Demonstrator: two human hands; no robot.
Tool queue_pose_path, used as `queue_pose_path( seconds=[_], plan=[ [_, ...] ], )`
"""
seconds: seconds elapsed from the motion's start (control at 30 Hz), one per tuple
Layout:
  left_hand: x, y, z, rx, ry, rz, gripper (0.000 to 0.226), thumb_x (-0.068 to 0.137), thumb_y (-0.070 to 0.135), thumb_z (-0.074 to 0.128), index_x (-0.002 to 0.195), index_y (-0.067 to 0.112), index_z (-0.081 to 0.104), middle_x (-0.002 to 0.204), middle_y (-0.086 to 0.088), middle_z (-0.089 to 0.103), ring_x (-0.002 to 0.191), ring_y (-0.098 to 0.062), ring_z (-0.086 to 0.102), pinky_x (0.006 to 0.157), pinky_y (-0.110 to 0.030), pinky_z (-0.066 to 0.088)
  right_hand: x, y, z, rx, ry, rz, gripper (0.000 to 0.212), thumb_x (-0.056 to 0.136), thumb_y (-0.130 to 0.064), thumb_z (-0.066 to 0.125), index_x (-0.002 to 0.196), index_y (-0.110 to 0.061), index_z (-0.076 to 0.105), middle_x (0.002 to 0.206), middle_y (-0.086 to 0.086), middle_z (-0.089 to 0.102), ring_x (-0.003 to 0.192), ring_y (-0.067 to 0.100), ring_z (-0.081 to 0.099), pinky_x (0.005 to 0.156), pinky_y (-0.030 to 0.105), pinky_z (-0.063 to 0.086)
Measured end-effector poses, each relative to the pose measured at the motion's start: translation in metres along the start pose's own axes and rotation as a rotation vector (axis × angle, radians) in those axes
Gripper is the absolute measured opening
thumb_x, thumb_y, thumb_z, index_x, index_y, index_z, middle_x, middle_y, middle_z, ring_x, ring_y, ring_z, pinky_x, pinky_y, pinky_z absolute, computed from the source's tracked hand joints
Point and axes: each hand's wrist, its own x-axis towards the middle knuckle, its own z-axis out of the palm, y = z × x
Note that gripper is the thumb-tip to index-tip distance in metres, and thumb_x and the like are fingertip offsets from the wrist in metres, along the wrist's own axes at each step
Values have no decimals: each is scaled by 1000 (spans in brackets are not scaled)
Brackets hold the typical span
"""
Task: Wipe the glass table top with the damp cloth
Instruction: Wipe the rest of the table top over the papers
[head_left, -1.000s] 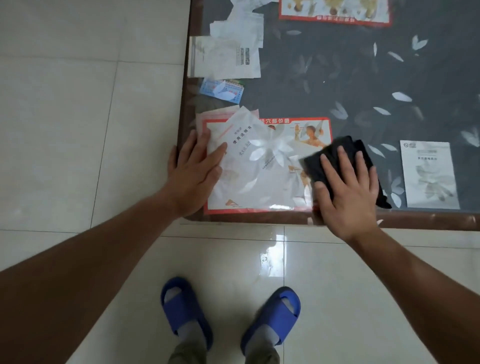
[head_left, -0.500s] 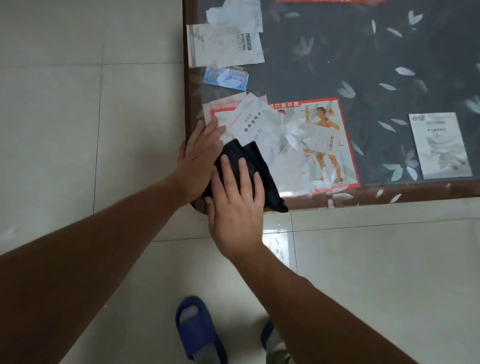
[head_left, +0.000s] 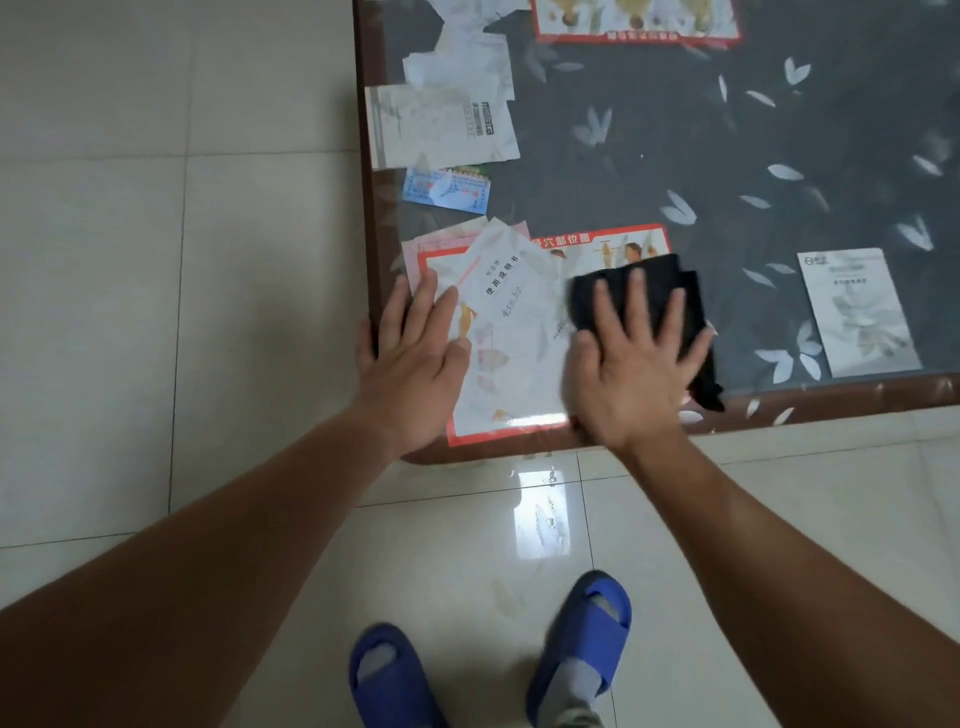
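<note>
Presently: black damp cloth (head_left: 670, 291) pinned flat beneath right hand (head_left: 631, 364), fingers spread, not clenched. Left hand (head_left: 415, 364) released, palm bracing glass table top (head_left: 675, 156) at corner. Advised: even pressure, overlapping strokes outward from left hand.

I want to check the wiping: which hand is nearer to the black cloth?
Right. The right hand lies flat on the black cloth; the left hand rests apart, at the table's corner.

Black cloth (head_left: 655, 291), grey leaf-patterned table top (head_left: 675, 130), blue slippers (head_left: 582, 639).
</note>
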Motion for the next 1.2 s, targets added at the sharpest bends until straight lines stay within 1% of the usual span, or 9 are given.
queue_pose_path(
  seconds=[0.1,0.17,0.3,0.4,0.53,0.63,0.73,0.87,1.2],
  plan=[
    [1,1,1,39,99,0,53,100,37,27,152,30,20,164,9,3,149,-12,-6,118,-48,3,-11,-22,7,-54,-5,-424,56,99,-48,27,154,-36,29,166,-3,17,153,36,6,117,65,3],
    [5,1,1,162,225,44,50,92,36,37,138,20,42,154,-7,32,142,-29,24,109,-52,25,1,-10,3,-61,-41,-572,55,99,-50,30,153,-36,33,165,-3,21,153,34,11,118,63,7],
    [21,3,-2,191,323,-8,40,81,31,53,117,15,51,132,-12,49,123,-35,44,100,-48,37,92,24,-16,-65,-4,-255,56,96,-53,32,151,-40,33,165,5,21,151,37,14,119,59,3],
    [24,9,0,152,361,-43,36,76,30,52,110,16,51,131,-9,46,122,-33,39,99,-48,34,139,-2,-30,-111,-8,-160,46,96,-39,40,136,-22,56,146,19,48,131,46,43,108,64,28],
    [38,18,-14,186,315,-117,38,69,35,48,103,18,52,125,-11,44,116,-31,37,97,-46,28,69,-9,-9,-49,-84,-641,55,97,-43,39,151,-33,39,164,4,24,150,36,22,117,61,15],
    [72,25,-35,223,302,-140,61,65,38,49,123,21,48,139,-13,38,130,-34,33,107,-49,22,63,19,-13,-37,-190,-806,53,100,-47,33,152,-38,34,165,-2,20,153,31,10,120,61,8],
    [113,25,-50,100,148,-202,89,72,46,53,152,27,19,163,-9,1,150,-27,-3,119,-49,3,136,21,-17,-86,-124,-626,58,97,-55,24,154,-43,26,167,-3,12,154,31,5,120,60,3],
    [130,19,-38,153,50,-302,100,68,61,29,154,30,-12,162,-7,-22,148,-24,-24,120,-47,-7,235,-6,-27,-58,-181,-369,57,101,-55,17,156,-43,9,167,-5,-9,153,29,-13,120,58,-10],
    [130,17,-41,188,-5,-273,101,84,78,33,148,31,-28,157,-6,-35,144,-23,-32,117,-44,-13,174,29,-25,-78,-192,-661,57,100,-51,25,155,-37,25,167,-4,6,154,26,-4,122,57,0]
  ],
)
